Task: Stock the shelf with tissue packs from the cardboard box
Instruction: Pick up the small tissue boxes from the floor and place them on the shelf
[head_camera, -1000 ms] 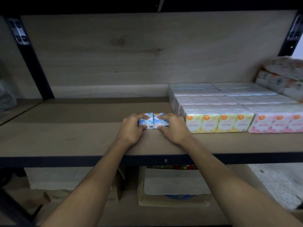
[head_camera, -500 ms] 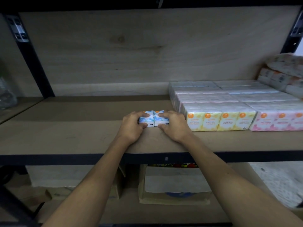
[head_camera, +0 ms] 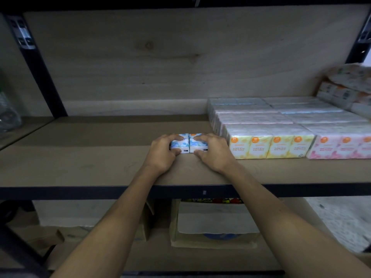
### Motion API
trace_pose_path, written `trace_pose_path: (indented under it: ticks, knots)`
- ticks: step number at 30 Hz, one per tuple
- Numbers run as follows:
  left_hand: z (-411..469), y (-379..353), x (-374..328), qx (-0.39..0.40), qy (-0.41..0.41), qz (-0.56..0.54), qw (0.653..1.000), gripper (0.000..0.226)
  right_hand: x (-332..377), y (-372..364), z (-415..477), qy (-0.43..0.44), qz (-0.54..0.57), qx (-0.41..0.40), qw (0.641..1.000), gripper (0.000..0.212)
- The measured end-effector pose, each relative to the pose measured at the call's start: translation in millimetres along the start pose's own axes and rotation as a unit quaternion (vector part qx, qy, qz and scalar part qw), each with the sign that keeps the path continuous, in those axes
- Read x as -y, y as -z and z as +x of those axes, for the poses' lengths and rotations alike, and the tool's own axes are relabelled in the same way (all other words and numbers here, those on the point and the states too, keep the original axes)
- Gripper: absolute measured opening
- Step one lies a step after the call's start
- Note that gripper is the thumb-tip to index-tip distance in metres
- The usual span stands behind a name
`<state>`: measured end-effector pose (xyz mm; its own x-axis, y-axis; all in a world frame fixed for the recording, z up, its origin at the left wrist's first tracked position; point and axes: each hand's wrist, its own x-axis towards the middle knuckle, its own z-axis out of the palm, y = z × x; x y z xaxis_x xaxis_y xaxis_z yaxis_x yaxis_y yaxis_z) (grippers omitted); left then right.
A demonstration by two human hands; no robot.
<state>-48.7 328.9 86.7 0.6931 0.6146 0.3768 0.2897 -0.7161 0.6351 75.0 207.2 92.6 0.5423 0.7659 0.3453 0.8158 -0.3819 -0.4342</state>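
Note:
A blue-and-white tissue pack [head_camera: 189, 144] stands on the wooden shelf [head_camera: 84, 157], just left of the stocked rows. My left hand [head_camera: 162, 153] grips its left end, fingers over the top and thumb at the front. My right hand [head_camera: 213, 152] grips its right end the same way. The right end sits close to the yellow tissue packs [head_camera: 269, 144]; whether they touch is hidden by my hand. Pink tissue packs [head_camera: 341, 146] continue the front row to the right, with several more rows behind.
Loose wrapped packs [head_camera: 345, 87] are piled at the shelf's far right. Black uprights [head_camera: 38, 65] frame the bay. Below the shelf stand a cardboard box [head_camera: 212, 223] with white contents and another box [head_camera: 90, 221] to its left.
Both hands stay on the blue pack, which holds its place by the yellow packs. Only the view has shifted slightly.

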Motion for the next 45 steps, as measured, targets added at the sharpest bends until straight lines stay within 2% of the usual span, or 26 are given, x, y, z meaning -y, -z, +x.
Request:
trace_pose_path:
  ticks: [13, 18, 25, 30, 33, 37, 41, 45]
  knots:
    - [-17.9, 4.1, -6.1, -0.018, 0.007, -0.039, 0.999, 0.043, 4.7, 6.8, -22.6, -0.007, 0.009, -0.001, 1.000, 0.057]
    - [-49.0, 8.7, -12.5, -0.023, 0.005, -0.021, 1.000, 0.040, 8.6, 15.7, -51.6, 0.000, 0.010, 0.009, 1.000, 0.051]
    - [-101.7, 7.8, -21.9, -0.021, -0.020, -0.012, 0.999, 0.037, 16.9, 12.5, -106.9, 0.020, 0.024, -0.026, 0.999, 0.039]
    - [-145.7, -5.2, -20.6, -0.038, -0.050, 0.032, 0.997, 0.037, 19.0, 1.8, -155.0, 0.055, -0.017, -0.069, 0.996, 0.037]
    - [-176.7, -17.0, -16.5, -0.055, -0.061, 0.007, 0.997, 0.034, 15.6, -11.9, -185.0, 0.069, -0.009, -0.092, 0.993, 0.035]
    - [-217.6, -40.0, -1.7, -0.026, -0.031, -0.011, 0.999, 0.034, 4.2, -40.3, -221.9, 0.053, 0.018, -0.040, 0.998, 0.037]
    - [-252.6, -74.4, 27.1, 0.049, 0.024, -0.011, 0.998, 0.035, -16.4, -80.1, -256.4, 0.000, 0.019, 0.050, 0.999, 0.042]
    - [-283.0, -109.3, 56.7, 0.124, 0.084, 0.005, 0.989, 0.040, -42.5, -126.3, -283.5, -0.068, 0.016, 0.157, 0.985, 0.047]
